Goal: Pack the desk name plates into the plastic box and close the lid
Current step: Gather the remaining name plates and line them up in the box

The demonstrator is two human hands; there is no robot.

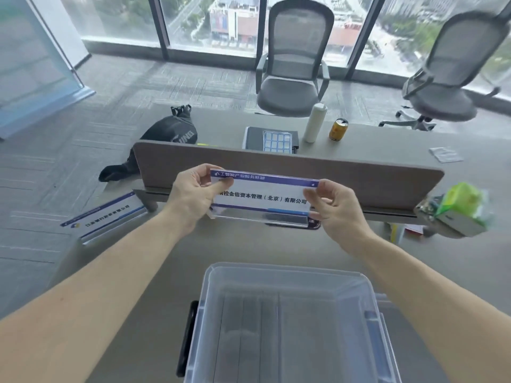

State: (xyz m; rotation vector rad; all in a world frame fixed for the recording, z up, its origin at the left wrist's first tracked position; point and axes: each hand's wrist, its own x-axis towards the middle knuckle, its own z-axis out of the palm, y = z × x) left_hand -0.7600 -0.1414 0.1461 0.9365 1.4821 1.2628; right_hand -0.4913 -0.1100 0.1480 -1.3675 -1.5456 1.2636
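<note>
I hold a clear acrylic desk name plate (262, 197) with a white and purple printed card, raised above the desk in front of the divider. My left hand (190, 197) pinches its left end and my right hand (336, 211) pinches its right end. A second name plate (106, 217) stands on the desk at the left. The clear plastic box (287, 324) sits open close to me, below the held plate, with nothing visible inside. A dark object (293, 223) lies partly hidden behind the held plate.
A brown divider panel (359, 172) crosses the desk behind my hands. A green tissue pack (461, 211) sits at the right. Beyond the divider are a black bag (171, 134), a notebook (271, 139), a white bottle (315, 123) and a can (338, 129). Two office chairs stand by the window.
</note>
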